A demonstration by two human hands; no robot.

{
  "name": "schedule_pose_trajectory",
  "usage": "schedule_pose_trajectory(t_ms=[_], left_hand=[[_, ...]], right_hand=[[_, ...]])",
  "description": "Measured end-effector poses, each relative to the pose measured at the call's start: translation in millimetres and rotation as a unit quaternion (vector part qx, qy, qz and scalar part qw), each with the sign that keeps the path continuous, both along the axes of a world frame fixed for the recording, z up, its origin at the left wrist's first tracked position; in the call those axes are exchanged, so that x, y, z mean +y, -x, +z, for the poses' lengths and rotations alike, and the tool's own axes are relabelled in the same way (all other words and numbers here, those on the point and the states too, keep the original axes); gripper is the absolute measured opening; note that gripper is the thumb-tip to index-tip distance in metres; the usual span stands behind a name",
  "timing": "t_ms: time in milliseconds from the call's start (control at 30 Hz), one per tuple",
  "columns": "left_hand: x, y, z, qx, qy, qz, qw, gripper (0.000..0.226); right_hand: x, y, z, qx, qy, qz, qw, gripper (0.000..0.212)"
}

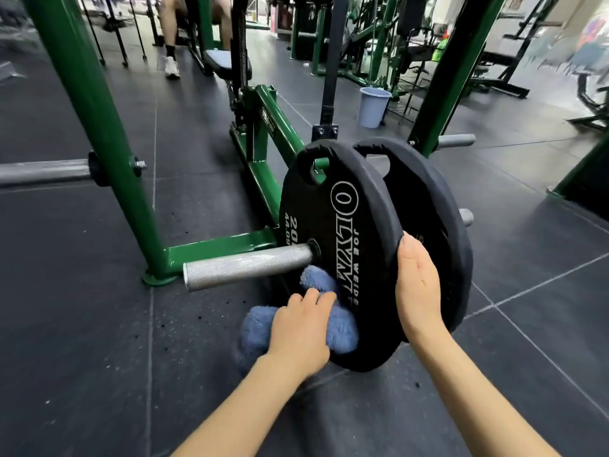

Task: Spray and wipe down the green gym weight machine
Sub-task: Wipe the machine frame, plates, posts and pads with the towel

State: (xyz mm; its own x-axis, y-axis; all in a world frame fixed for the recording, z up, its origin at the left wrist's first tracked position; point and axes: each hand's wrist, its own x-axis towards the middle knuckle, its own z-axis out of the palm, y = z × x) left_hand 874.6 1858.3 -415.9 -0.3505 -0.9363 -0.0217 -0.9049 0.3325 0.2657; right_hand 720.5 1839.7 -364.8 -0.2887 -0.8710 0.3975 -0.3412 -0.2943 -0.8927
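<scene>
Floor: dark grey rubber tiles (82, 324) with pale seams, under both hands. Pale blue plastic bucket (374, 106), standing far beyond the right hand. Black metal racks (504, 61) further right. Seated person's bare leg in white trainer (171, 65), far beyond the left hand.

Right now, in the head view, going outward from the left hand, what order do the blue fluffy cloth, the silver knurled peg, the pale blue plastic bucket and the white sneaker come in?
1. Blue fluffy cloth: gripped in the left hand.
2. Silver knurled peg: just above it.
3. Pale blue plastic bucket: far back, to the right.
4. White sneaker: farther back, to the left.
</scene>
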Motion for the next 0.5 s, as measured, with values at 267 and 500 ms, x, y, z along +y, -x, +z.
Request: schedule_pose_trajectory(t_ms=[267, 500], left_hand=[[0.6, -7.4, 62.9, 0.028, 0.044, -0.158, 0.986, 0.077], [-12.0, 22.5, 53.0, 0.434, 0.174, 0.043, 0.883, 0.066]], right_hand=[[3.2, -1.4, -4.0, -0.001, 0.025, -0.028, 0.999, 0.032], [4.7, -1.0, -4.3, -0.007, 0.034, -0.034, 0.999, 0.033]])
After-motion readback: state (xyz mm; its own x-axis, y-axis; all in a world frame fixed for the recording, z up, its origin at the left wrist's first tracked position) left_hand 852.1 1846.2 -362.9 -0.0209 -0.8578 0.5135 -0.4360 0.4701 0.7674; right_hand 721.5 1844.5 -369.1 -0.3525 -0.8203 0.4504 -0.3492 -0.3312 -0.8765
